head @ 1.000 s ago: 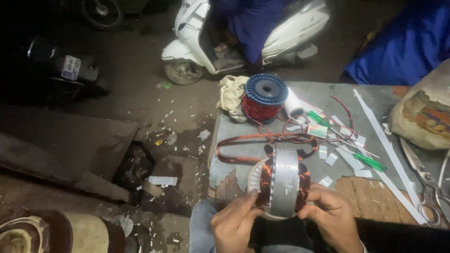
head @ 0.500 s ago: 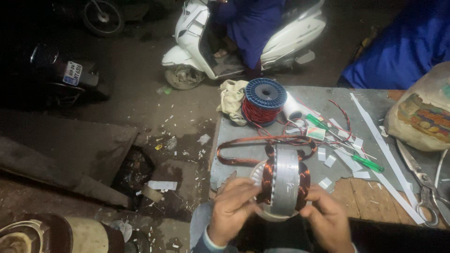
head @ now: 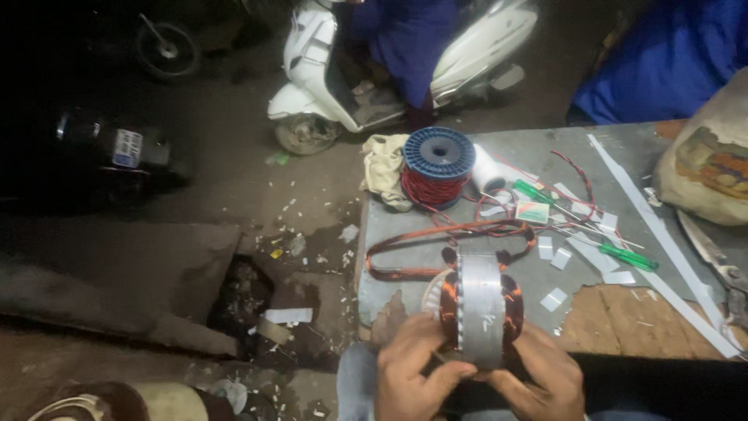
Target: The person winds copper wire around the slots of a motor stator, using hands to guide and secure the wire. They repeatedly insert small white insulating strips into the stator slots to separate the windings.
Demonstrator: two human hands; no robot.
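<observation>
I hold a motor stator (head: 478, 308), a grey steel ring with copper windings bulging on both sides, upright at the near edge of the table (head: 538, 168). My left hand (head: 411, 373) grips its lower left side, with fingers curled under the winding. My right hand (head: 544, 376) supports its lower right side. A loop of copper wire coil (head: 436, 242) lies on the table just behind the stator.
A blue spool of red wire (head: 439, 164), a cloth (head: 383, 170), two green-handled screwdrivers (head: 627, 256), paper strips, scissors (head: 721, 269) and a sack (head: 705, 168) lie on the table. A person in blue sits on a white scooter (head: 405, 62) beyond. Debris and a hole (head: 241, 300) mark the floor at left.
Both my hands have shifted slightly lower on the stator, which sits a little further right in view. The camera has tilted somewhat.
</observation>
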